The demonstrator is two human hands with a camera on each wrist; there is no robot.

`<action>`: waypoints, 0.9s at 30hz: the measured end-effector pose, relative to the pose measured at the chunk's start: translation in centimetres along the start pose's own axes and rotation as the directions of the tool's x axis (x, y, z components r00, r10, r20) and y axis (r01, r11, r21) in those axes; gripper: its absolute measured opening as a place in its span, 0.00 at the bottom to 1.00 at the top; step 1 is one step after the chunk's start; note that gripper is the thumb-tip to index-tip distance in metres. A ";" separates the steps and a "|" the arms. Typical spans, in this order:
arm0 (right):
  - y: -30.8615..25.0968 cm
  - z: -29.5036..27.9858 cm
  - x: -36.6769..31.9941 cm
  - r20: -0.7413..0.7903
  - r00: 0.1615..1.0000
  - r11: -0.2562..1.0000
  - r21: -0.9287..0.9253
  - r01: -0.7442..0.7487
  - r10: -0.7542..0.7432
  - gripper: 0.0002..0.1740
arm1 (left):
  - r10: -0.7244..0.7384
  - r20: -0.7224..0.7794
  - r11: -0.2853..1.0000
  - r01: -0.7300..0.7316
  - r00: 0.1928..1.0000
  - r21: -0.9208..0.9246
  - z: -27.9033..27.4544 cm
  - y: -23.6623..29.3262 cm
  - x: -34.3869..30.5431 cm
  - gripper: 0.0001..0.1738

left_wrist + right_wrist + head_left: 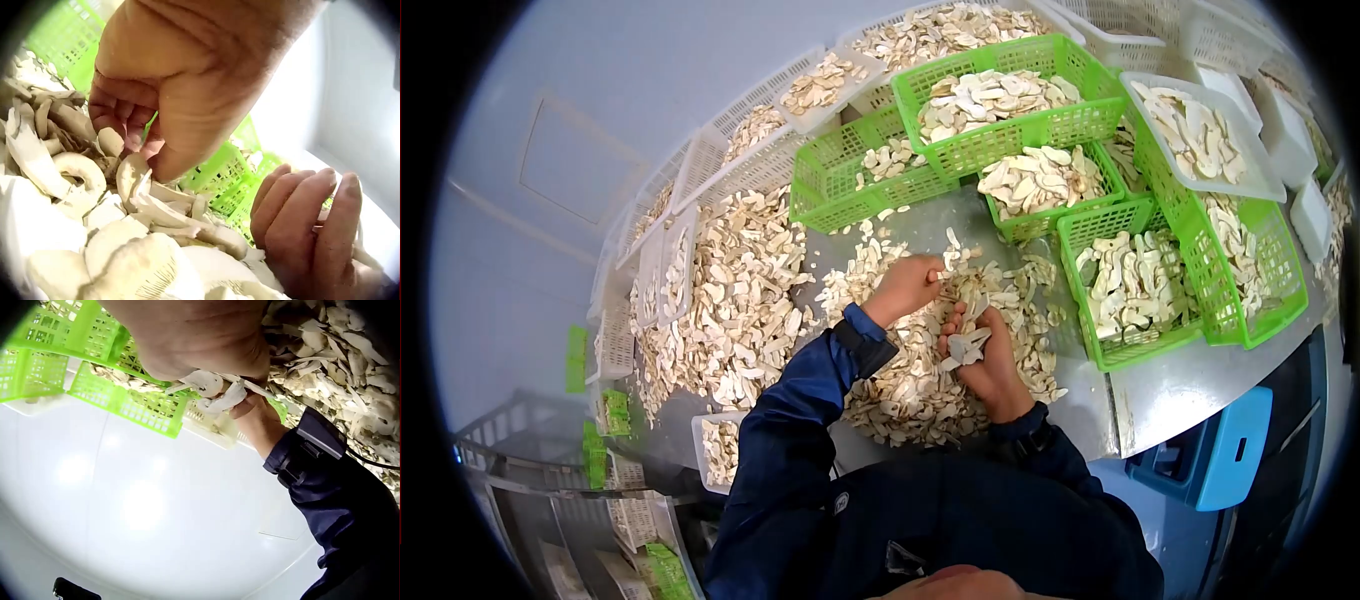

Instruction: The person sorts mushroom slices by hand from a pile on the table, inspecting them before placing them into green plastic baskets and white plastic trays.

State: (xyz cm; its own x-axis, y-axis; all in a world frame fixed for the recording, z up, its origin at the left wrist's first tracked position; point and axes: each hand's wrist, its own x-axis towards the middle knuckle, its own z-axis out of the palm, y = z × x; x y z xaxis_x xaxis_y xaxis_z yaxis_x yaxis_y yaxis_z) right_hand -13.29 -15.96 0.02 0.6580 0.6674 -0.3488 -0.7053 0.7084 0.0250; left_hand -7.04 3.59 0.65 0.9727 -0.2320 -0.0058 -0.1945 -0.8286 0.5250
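A broad heap of pale dried mushroom slices [905, 400] covers the table in front of me. My left hand [908, 288] is over the far part of this heap, fingers curled. In the left wrist view the thumb and fingertips of the left hand [181, 94] pinch at a mushroom slice [132, 175] on top. My right hand [992, 365] is turned palm up just right of it, holding several mushroom slices [967, 345] between thumb and fingers. These held slices [222, 400] stick out past the right hand [206, 344] in the right wrist view.
A larger mushroom heap [735, 290] lies to the left. Green baskets [1025, 135] with slices stand behind and right, one stacked on others. A white tray [1255, 160] of slices rests on the right baskets. A blue stool [1235, 450] stands below the table's right edge.
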 end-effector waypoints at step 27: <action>0.0 -0.4 0.3 0.046 0.999 1.000 0.000 -0.011 0.011 0.14 | -0.306 0.189 0.685 0.353 0.933 -0.638 -3.8 -2.1 -2.7 0.03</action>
State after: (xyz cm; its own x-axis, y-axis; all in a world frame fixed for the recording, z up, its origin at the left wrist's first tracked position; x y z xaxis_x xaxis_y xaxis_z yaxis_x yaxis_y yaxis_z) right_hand -13.19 -15.91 -0.42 0.6616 0.6852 -0.3046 -0.7126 0.7010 0.0289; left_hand -8.72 7.92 2.78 0.9433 -0.0593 -0.3265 0.2911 -0.3242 0.9001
